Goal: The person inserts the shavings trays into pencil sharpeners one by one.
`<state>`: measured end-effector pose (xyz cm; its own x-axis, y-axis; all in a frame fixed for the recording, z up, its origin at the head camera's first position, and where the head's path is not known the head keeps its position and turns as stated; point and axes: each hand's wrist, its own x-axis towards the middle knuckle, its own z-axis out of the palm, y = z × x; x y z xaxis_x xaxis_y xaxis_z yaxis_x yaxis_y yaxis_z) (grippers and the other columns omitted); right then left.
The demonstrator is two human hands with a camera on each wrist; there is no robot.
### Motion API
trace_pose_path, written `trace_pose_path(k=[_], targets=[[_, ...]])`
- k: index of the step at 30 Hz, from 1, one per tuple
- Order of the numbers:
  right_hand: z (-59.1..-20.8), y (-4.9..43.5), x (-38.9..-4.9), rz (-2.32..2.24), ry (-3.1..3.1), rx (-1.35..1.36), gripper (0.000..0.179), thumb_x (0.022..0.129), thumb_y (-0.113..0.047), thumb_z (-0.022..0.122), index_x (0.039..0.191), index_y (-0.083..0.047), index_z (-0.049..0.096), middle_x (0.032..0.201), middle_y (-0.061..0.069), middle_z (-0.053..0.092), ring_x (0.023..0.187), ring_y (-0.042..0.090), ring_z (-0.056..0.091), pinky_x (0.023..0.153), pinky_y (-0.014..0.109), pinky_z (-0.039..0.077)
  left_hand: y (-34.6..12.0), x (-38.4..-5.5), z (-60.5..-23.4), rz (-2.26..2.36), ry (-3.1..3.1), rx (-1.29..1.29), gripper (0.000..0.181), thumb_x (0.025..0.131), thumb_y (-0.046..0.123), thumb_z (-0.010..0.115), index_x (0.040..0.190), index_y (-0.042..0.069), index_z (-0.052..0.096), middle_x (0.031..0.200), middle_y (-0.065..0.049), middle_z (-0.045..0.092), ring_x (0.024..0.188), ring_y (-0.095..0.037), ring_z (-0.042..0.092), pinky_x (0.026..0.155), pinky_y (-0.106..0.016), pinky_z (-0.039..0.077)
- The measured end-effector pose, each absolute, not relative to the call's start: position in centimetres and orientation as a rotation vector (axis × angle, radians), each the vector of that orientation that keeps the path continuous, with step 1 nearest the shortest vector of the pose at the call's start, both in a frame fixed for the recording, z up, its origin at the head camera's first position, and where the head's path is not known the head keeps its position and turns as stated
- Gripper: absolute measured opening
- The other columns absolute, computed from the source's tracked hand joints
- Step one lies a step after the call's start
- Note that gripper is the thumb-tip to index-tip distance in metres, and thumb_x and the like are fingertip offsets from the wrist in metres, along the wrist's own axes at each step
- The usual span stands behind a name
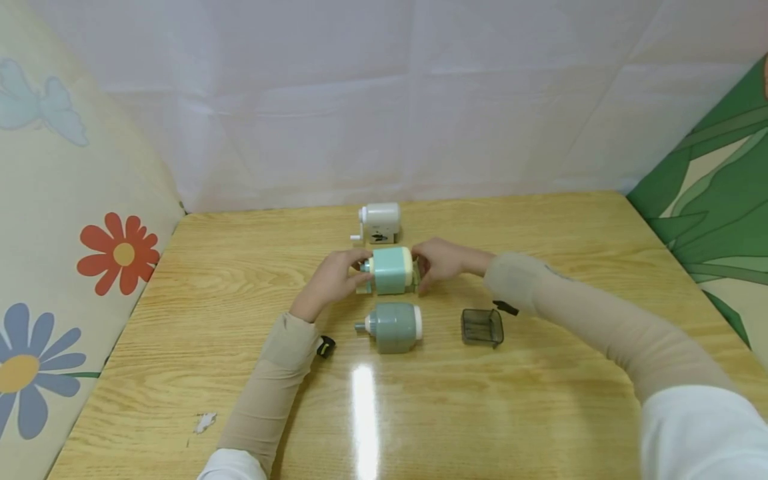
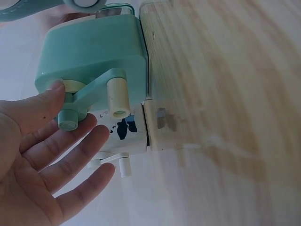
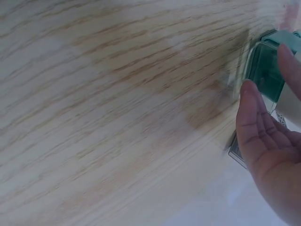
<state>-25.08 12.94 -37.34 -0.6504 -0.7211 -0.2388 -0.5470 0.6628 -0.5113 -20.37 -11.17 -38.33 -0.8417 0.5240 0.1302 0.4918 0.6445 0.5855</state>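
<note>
A mint-green crank pencil sharpener [image 1: 389,270] with a cream end stands on the table between my two hands. My left hand [image 1: 329,280] is at its crank end. In the left wrist view the thumb and index finger pinch the hub of the crank [image 2: 99,87], while the other fingers are spread. At the opposite end my right hand [image 1: 445,259] has its thumb and fingers on either side of a clear drawer [image 3: 264,70], seen in the right wrist view. Part of that grip lies out of frame.
Behind stands a grey pencil sharpener [image 1: 383,219] with a white crank. Nearer lies a darker green pencil sharpener [image 1: 397,327] with a white end. A smoky see-through drawer [image 1: 482,327] sits to its right. A white patch [image 1: 205,422] marks the wooden table at front left.
</note>
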Motion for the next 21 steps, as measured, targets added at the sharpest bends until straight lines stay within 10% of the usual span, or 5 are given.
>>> trace_pose_path(k=[21], targets=[[-36.76,12.53,-24.44,-0.596,2.475,-1.013,0.044,0.065,-0.014,0.082,0.097,0.003,0.056,0.074,0.008,0.061,0.062,0.014,0.054,0.058,0.026,0.048,-11.14,-20.31,-38.33,0.972,2.805,0.87,0.04,0.086,0.013,0.064,0.122,-0.001,0.054,0.113,-0.014,0.061,0.092,-0.023,0.059,0.083,-0.034,0.048]])
